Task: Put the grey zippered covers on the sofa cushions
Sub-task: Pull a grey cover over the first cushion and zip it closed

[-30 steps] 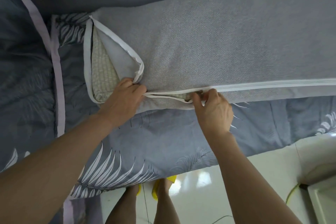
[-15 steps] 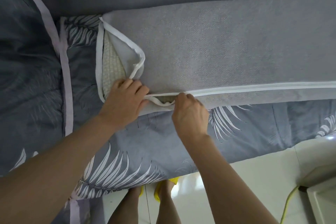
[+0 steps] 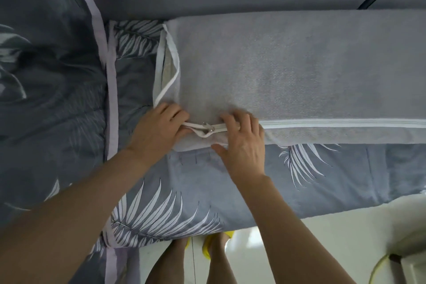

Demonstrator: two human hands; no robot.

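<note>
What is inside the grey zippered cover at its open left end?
A strip of pale woven cushion shows through the gap in the grey cover. The rest of the cushion is hidden under the fabric.

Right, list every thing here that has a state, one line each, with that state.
Grey textured cushion cover: on the cushion, not fully closed.
White zipper: zipped along the right stretch, open at the left corner.
Small metal zipper slider: between the two hands, near the corner.
Left end opening: gaping, pale insert showing.
Left hand: grip closed on the zipper tape.
Right hand: fingers spread, pressing the cover flat.
</note>
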